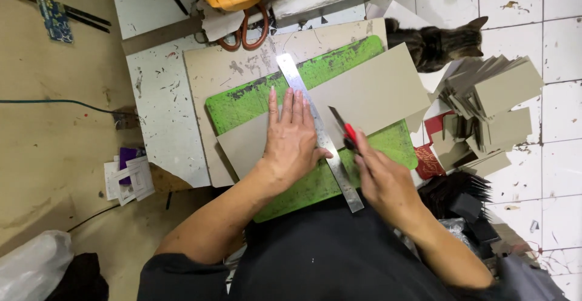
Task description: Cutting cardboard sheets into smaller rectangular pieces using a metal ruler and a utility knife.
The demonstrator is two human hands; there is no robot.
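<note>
So the left hand (295,140) is lying flat with fingers spread, pressing down on a metal ruler (319,132) and the sheet of grey cardboard (339,104) under it, while the right hand (381,177) is gripping a red utility knife (344,130) with the blade resting against the ruler's right edge. The cardboard is sitting right under both hands on a green cutting mat (388,146). Honestly the risky bit looks like those left fingertips sitting just beside the cutting edge: if the ruler is slipping or the blade is riding up over it, that's a nicked finger or a crooked cut. Past the right hand a stack of cut cardboard pieces (491,104) is piling up, and a cat (433,43) is lounging beyond it, with scissors (245,31) farther up.
</note>
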